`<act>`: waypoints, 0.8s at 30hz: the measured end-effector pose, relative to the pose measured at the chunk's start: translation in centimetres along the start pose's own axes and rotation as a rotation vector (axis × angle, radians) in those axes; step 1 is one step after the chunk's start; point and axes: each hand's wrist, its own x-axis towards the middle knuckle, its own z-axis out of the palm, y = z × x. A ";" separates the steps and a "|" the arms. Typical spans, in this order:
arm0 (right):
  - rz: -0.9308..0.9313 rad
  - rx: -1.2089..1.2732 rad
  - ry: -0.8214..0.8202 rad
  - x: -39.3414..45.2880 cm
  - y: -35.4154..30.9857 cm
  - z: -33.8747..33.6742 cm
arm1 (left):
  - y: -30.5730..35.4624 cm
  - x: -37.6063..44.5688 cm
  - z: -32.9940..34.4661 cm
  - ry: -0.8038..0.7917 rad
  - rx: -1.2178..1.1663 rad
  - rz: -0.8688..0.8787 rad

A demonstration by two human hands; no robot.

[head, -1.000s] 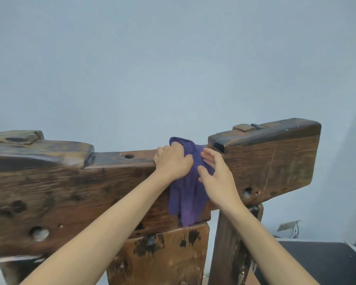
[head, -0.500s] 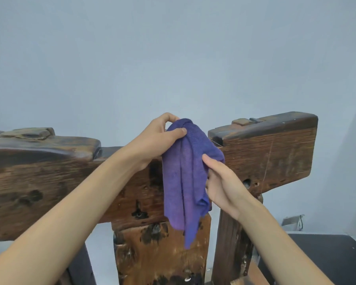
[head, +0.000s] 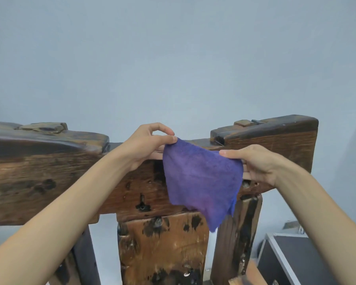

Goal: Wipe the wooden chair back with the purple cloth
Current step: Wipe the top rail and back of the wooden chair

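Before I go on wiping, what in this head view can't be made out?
Head view only:
- Chair back behind the cloth: hidden by the spread cloth, so its state there is unknown.
- Right hand fingers: mostly tucked behind the cloth edge.
- Chair's left end, seat and legs: cut off by the frame edges.
- Black case, bottom right: cropped by the edge, contents unknown.

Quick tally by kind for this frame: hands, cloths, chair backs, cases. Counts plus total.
Hands: 2, left hand and right hand, each pinching a top corner of the cloth
Cloths: 1, purple cloth
Chair backs: 1, wooden chair back
Cases: 1, black case, lower right
Total: 5
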 end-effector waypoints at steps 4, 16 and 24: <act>-0.089 -0.099 -0.054 0.2 -1.6 -1.3 | -0.1 0.3 0.6 0.007 0.113 0.026; -0.370 -1.214 0.624 8.8 -3.7 3.1 | 0.8 8.6 3.9 0.090 1.012 0.035; -0.783 -1.197 0.536 11.5 5.6 11.1 | -3.7 10.9 0.1 0.067 1.301 -0.130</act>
